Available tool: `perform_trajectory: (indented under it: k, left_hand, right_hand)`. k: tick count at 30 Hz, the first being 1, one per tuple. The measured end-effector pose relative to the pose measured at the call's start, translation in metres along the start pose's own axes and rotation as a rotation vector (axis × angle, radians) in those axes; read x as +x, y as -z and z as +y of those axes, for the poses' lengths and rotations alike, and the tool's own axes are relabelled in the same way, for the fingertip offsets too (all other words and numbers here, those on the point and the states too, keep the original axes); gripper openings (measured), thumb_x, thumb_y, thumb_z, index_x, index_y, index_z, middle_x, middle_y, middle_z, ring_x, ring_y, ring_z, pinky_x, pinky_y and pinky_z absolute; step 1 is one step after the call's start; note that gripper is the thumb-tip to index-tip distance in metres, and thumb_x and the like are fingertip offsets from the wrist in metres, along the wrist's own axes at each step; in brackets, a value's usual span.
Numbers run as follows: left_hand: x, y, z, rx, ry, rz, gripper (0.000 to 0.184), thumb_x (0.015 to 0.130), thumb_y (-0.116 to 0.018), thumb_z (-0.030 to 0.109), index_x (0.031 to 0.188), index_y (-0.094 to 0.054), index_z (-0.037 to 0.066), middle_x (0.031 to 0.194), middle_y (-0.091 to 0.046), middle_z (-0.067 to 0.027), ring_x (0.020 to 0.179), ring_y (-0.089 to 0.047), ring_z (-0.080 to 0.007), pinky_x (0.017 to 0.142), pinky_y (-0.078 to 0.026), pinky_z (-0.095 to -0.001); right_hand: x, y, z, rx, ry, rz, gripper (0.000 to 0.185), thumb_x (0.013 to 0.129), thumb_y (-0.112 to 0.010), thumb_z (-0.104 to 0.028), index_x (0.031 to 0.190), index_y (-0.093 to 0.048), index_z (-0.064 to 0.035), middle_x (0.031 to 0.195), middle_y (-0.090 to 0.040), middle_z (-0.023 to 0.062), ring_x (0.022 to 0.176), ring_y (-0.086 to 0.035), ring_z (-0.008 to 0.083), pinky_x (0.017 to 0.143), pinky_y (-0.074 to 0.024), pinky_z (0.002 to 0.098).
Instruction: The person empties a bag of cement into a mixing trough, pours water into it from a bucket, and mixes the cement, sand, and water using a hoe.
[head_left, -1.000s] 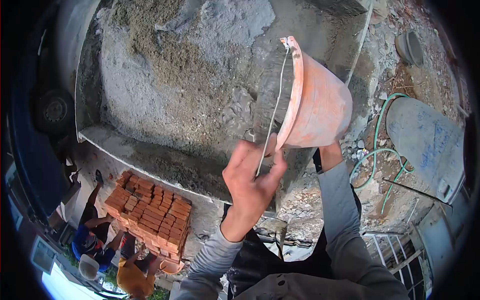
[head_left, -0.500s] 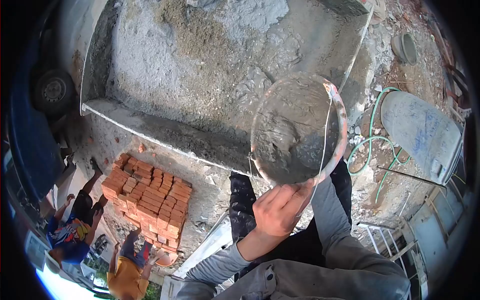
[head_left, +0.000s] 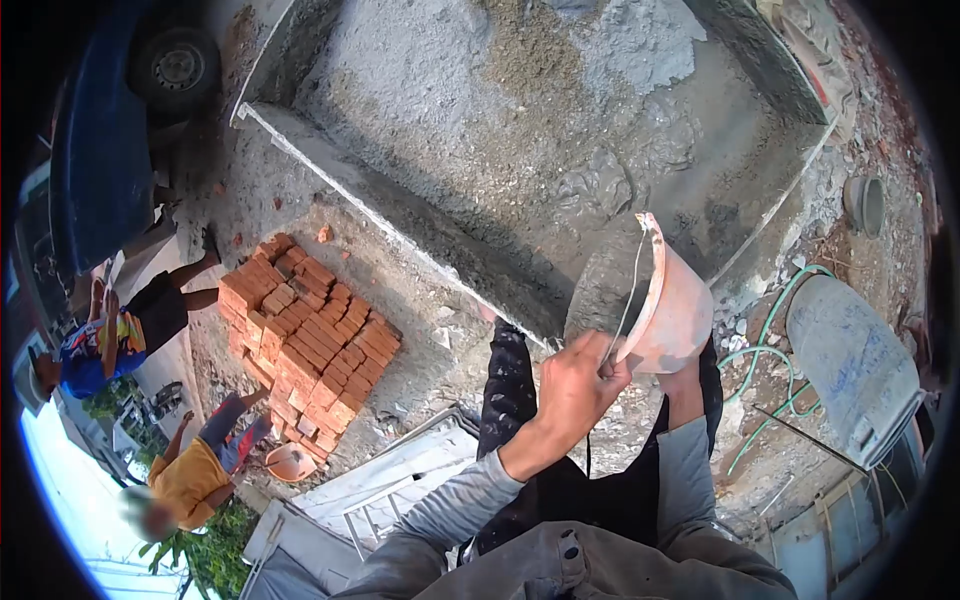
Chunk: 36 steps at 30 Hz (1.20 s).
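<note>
An orange bucket (head_left: 680,310), smeared with cement, is tilted over the near corner of a mixing trough (head_left: 370,215). Its mouth faces left, and wet grey mortar (head_left: 605,285) shows there. My left hand (head_left: 582,385) is closed at the bucket's near rim, where the thin wire handle (head_left: 632,300) meets the fingers. My right hand (head_left: 684,385) is against the bucket's underside; only the wrist and a little of the hand show, and its fingers are hidden. Inside the trough lie wet mortar, sand and pale grey powder.
Left of the trough stands a stack of red bricks (head_left: 310,340). Two people, one in a blue shirt (head_left: 90,350) and one in yellow (head_left: 190,480), are beyond it near a blue vehicle (head_left: 105,170). A green hose (head_left: 765,350) and a grey drum-like container (head_left: 850,360) lie right.
The bucket has tipped from mouth-up to leftward, showing its orange outside. My left hand stays at its near rim. The view has turned, and the trough and bricks appear farther right.
</note>
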<state>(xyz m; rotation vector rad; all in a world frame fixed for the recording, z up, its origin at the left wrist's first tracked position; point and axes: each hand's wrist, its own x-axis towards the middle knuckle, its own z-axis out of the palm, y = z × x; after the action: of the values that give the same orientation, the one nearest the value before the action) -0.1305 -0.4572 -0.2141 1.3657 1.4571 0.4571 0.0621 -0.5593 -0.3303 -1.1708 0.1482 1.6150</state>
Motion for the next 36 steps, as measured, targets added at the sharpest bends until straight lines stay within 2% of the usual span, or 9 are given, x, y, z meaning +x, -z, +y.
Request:
perform_trajectory:
  k: [3,5,12,20,22,25,29,34,36]
  left_hand:
    - [0.008,0.000,-0.011,0.086,-0.013,0.028,0.018,0.066,-0.067,0.002,0.083,-0.063,0.004,0.069,-0.056,-0.0087,0.057,-0.060,-0.0222,0.053,-0.048,-0.0323]
    - [0.011,-0.001,-0.028,0.220,-0.044,0.031,0.017,0.064,-0.065,0.002,0.081,-0.062,0.006,0.070,-0.057,-0.0094,0.060,-0.060,-0.0286,0.053,-0.049,-0.0356]
    - [0.022,0.012,-0.062,0.456,-0.114,-0.102,0.017,0.065,-0.066,0.003,0.076,-0.053,0.005,0.076,-0.052,-0.0099,0.072,-0.059,-0.0317,0.059,-0.049,-0.0412]
    - [0.023,0.015,-0.067,0.533,-0.204,-0.111,0.016,0.065,-0.069,0.007,0.078,-0.058,0.007,0.073,-0.052,-0.0064,0.068,-0.059,-0.0278,0.055,-0.048,-0.0383]
    - [0.022,0.010,-0.064,0.436,-0.228,-0.088,0.020,0.067,-0.068,0.005,0.085,-0.061,0.008,0.092,-0.062,-0.0042,0.078,-0.061,-0.0269,0.064,-0.049,-0.0367]
    - [0.008,0.016,-0.039,0.337,-0.316,-0.082,0.038,0.068,-0.066,0.001,0.104,-0.056,0.008,0.122,-0.054,-0.0102,0.104,-0.053,-0.0320,0.082,-0.046,-0.0402]
    - [-0.022,0.037,-0.067,0.158,-0.066,-0.040,0.038,0.071,-0.067,0.003,0.107,-0.054,0.006,0.128,-0.047,-0.0140,0.109,-0.051,-0.0340,0.093,-0.043,-0.0405]
    - [-0.099,0.109,-0.158,0.230,0.193,0.177,0.033,0.074,-0.064,0.003,0.105,-0.053,0.005,0.116,-0.054,-0.0175,0.108,-0.052,-0.0364,0.090,-0.044,-0.0405]
    - [-0.142,0.120,-0.194,0.148,0.267,0.248,0.034,0.073,-0.063,0.004,0.106,-0.054,0.004,0.112,-0.056,-0.0166,0.103,-0.052,-0.0361,0.088,-0.043,-0.0406]
  right_hand:
    - [-0.007,-0.024,0.008,-0.797,0.184,0.186,0.053,0.091,-0.047,-0.043,0.128,-0.045,-0.0051,0.122,-0.051,0.0131,0.113,-0.050,0.0253,0.092,-0.0432,0.0401]
    - [-0.016,-0.051,0.004,-0.319,-0.053,0.637,0.049,0.091,-0.050,-0.041,0.125,-0.046,-0.0056,0.115,-0.053,0.0116,0.106,-0.052,0.0211,0.090,-0.0441,0.0361]
    - [0.006,-0.139,0.031,-0.244,-0.207,0.158,0.026,0.088,-0.061,-0.026,0.095,-0.049,-0.0037,0.088,-0.057,0.0087,0.078,-0.059,0.0176,0.072,-0.0500,0.0313]
    - [0.015,-0.150,0.037,-0.042,-0.197,0.285,0.013,0.085,-0.062,-0.009,0.087,-0.049,-0.0073,0.083,-0.057,0.0049,0.075,-0.058,0.0159,0.073,-0.0496,0.0321]
    - [0.022,-0.131,0.041,-0.015,-0.094,0.324,0.012,0.083,-0.060,-0.004,0.086,-0.050,-0.0084,0.082,-0.057,0.0038,0.074,-0.058,0.0154,0.070,-0.0486,0.0322]
    - [0.036,-0.091,0.005,0.012,-0.010,0.411,0.013,0.080,-0.060,-0.003,0.086,-0.051,-0.0095,0.080,-0.055,0.0019,0.076,-0.056,0.0147,0.073,-0.0471,0.0352]
    - [0.054,-0.015,-0.086,0.128,-0.004,0.399,0.011,0.078,-0.057,-0.004,0.084,-0.049,-0.0072,0.090,-0.051,0.0037,0.087,-0.049,0.0175,0.084,-0.0393,0.0383]
    - [0.063,-0.094,-0.156,-0.282,0.614,0.573,0.017,0.080,-0.057,-0.001,0.089,-0.043,-0.0060,0.083,-0.050,0.0053,0.076,-0.052,0.0161,0.067,-0.0437,0.0293]
    - [0.101,-0.091,-0.151,-0.781,0.839,0.679,0.020,0.077,-0.061,-0.003,0.084,-0.043,-0.0058,0.073,-0.050,0.0036,0.066,-0.051,0.0163,0.062,-0.0428,0.0299]
